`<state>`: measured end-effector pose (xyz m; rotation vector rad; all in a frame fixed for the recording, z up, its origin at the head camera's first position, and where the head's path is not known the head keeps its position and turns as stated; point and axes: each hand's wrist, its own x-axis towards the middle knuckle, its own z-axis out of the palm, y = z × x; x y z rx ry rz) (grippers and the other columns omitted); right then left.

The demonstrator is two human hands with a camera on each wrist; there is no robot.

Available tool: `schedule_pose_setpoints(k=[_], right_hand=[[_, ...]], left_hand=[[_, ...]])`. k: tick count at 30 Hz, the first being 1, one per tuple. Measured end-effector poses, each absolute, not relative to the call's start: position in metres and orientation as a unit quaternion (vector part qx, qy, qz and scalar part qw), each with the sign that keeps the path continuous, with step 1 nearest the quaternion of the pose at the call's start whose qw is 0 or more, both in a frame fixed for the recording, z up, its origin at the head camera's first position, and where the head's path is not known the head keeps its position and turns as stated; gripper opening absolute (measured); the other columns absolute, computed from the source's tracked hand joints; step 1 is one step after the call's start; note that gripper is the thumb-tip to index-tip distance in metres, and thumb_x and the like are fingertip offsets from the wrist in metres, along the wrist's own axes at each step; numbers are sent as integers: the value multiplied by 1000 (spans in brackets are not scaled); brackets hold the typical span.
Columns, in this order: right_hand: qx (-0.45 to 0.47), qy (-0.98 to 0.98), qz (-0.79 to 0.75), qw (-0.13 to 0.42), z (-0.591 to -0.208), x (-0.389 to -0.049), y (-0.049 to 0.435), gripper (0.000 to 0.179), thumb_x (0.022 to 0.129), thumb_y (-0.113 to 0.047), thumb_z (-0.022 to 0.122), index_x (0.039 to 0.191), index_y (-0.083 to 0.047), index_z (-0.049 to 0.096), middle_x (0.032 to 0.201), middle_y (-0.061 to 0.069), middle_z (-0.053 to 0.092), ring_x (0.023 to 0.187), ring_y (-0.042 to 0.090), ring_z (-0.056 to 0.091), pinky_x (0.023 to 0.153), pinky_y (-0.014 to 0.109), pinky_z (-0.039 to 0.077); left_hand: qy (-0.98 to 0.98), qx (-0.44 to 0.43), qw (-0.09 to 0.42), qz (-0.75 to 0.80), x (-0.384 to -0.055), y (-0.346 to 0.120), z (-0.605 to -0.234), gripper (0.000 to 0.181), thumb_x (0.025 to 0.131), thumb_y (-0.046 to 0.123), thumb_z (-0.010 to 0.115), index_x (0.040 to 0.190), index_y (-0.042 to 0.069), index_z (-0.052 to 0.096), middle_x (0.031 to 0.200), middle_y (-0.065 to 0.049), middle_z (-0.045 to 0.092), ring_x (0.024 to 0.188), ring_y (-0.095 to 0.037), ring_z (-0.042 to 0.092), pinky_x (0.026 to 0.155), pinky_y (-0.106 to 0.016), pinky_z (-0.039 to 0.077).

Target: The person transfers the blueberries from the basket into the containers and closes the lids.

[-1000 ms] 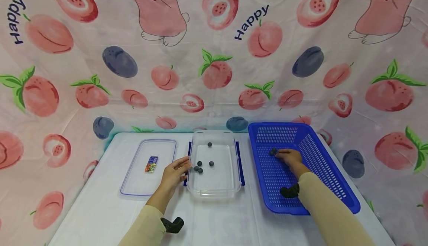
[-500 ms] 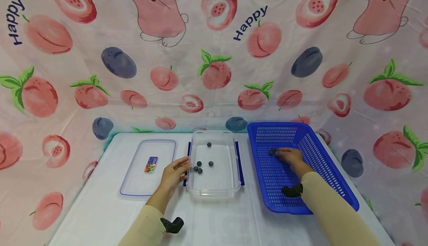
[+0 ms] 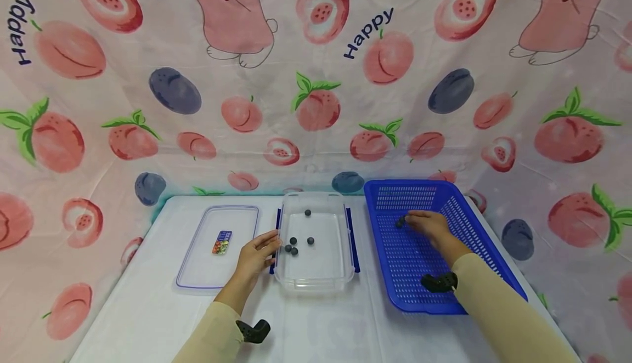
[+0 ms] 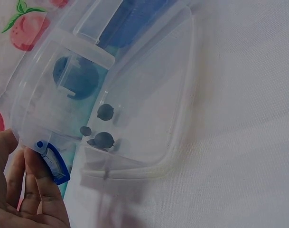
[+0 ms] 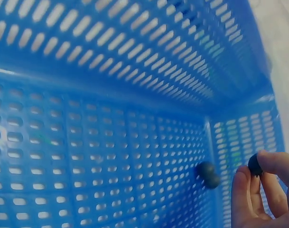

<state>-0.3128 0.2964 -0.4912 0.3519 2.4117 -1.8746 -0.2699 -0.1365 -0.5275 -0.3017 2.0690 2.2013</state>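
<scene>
My right hand (image 3: 430, 228) is inside the blue basket (image 3: 395, 291), pinching a blueberry (image 5: 254, 164) between thumb and fingertips. Below it, two more blueberries (image 5: 208, 175) lie together on the basket floor by the end wall. At the left side of a clear plastic box (image 3: 326, 268), my left hand (image 3: 257, 256) grips the rim beside a blue side latch (image 4: 56, 164). Several blueberries (image 3: 294, 251) lie in the box, most of them near its left wall, with one (image 3: 308, 213) towards the back.
A clear lid (image 3: 197, 267) with a blue edge and a colourful label (image 3: 222, 242) lies flat left of the box. The white-covered table (image 3: 326, 330) meets a fruit-patterned cloth (image 3: 276, 100) behind. Another blue latch (image 3: 353, 239) hangs on the box's right side.
My right hand has risen slightly from the basket floor, and a blueberry is now seen in its fingers. My left hand and the box hold still.
</scene>
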Motion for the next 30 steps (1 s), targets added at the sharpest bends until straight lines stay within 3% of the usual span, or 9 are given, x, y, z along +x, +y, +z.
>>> schedule_pose_setpoints(k=[9,16,30], right_hand=[[36,811,-583,31,-471,-299,276,50,96,-17,65,134,11,52,121,12,68,93,2,67,101,40,49],[9,808,-588,34,-465,-291,265,51,95,-19,67,134,11,53,122,14,67,96,7,68,94,33,54],[-12,797,-602,54,-451,-274,248,53,96,-23,66,136,9,51,125,13,65,102,7,66,102,38,49]], left_hand=[[683,-100,50,722,-271,-136,-527,46,91,16,72,133,4,60,123,-10,67,86,-4,63,65,-18,53],[682,-98,53,723,-269,-136,-527,46,90,17,72,133,5,60,124,-11,65,90,-6,62,65,-18,54],[680,-99,52,725,-269,-136,-527,45,90,16,73,132,7,62,118,-5,67,89,-5,63,66,-18,54]])
